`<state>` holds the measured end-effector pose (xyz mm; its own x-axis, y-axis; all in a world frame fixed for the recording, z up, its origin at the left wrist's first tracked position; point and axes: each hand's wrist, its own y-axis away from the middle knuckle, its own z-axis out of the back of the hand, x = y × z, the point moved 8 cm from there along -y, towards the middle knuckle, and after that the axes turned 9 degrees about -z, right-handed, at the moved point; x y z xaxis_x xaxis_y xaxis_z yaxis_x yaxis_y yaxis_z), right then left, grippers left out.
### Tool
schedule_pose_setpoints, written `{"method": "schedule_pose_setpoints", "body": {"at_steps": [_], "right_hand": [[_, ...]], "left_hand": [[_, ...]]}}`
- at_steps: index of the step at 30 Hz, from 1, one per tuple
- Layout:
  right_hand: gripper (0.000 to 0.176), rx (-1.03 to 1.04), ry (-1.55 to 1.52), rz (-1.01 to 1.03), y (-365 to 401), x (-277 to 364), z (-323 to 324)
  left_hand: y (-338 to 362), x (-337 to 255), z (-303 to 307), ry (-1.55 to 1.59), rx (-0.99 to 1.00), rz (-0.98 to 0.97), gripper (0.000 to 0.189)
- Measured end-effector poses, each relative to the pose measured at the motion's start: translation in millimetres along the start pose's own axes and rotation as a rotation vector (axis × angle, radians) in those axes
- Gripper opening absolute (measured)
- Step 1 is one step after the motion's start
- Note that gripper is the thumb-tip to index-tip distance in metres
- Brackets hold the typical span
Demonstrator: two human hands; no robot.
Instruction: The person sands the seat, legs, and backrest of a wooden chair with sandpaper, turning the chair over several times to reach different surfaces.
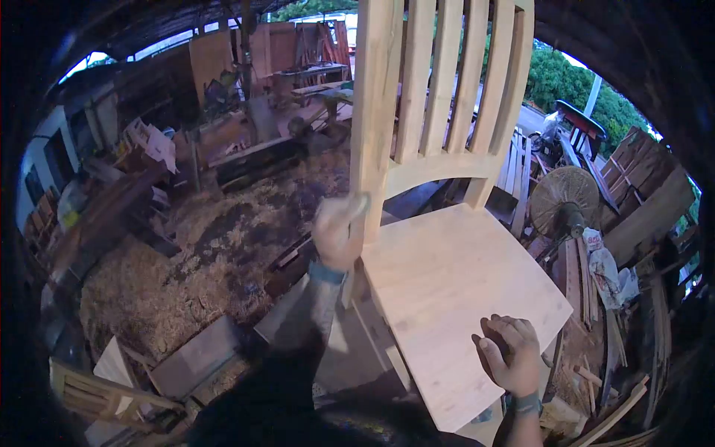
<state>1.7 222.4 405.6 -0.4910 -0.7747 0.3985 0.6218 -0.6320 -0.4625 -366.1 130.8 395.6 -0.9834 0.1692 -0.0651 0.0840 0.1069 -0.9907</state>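
A pale, unpainted wooden chair (458, 276) stands before me, its slatted back (445, 82) rising at the top of the view. At the chair's left back post, just above the seat, is my left hand (339, 232), blurred and with a blue band at the wrist. Its fingers are curled in against the post, and a small greyish edge shows at the fingertips; what it is I cannot tell. My right hand (512, 356) is over the front right part of the seat, fingers loosely bent, thumb apart from them, nothing held.
A round caged fan (564, 201) stands to the right, beside stacked boards (648, 216) and a white plastic bag (607, 276). Wood shavings (186, 261) cover the floor on the left. Another slatted wooden piece (112, 391) lies at lower left, near a flat panel (197, 357).
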Motion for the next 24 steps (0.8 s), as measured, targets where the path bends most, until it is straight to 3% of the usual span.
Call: {"method": "schedule_pose_setpoints", "body": {"at_steps": [4,6,9,11,13,16,20,24], "right_hand": [[0.033,0.019,-0.013,-0.024,0.0,-3.2,-2.9],[0.033,0.022,-0.028,-0.03,0.1,-3.2,-3.3],[0.033,0.027,-0.04,-0.031,0.2,-6.1,-4.5],[0.033,0.02,-0.029,-0.012,-0.4,-6.1,-3.3],[0.033,-0.002,-0.004,0.016,-0.5,-4.1,-3.4],[0.032,0.021,0.017,0.009,-2.4,-0.5,-3.8],[0.032,0.022,-0.002,-0.011,-1.2,-4.6,-7.9],[0.031,0.028,-0.021,-0.054,-0.5,-9.7,-11.8]], "left_hand": [[-136.1,10.6,-25.7,-0.172,-0.063,-0.167,0.012],[-197.2,14.9,-32.6,-0.053,-0.136,-0.283,0.01],[-197.4,13.0,-29.2,-0.047,-0.105,-0.235,0.011],[-136.2,29.0,-26.8,-0.154,-0.048,-0.218,0.012],[-66.3,26.8,-16.9,-0.059,0.032,-0.106,0.016],[6.3,5.9,4.0,-0.007,0.143,-0.114,0.022],[67.6,8.1,15.6,0.013,0.264,-0.059,0.025],[76.3,10.1,21.2,0.115,0.206,0.037,0.026]]}}
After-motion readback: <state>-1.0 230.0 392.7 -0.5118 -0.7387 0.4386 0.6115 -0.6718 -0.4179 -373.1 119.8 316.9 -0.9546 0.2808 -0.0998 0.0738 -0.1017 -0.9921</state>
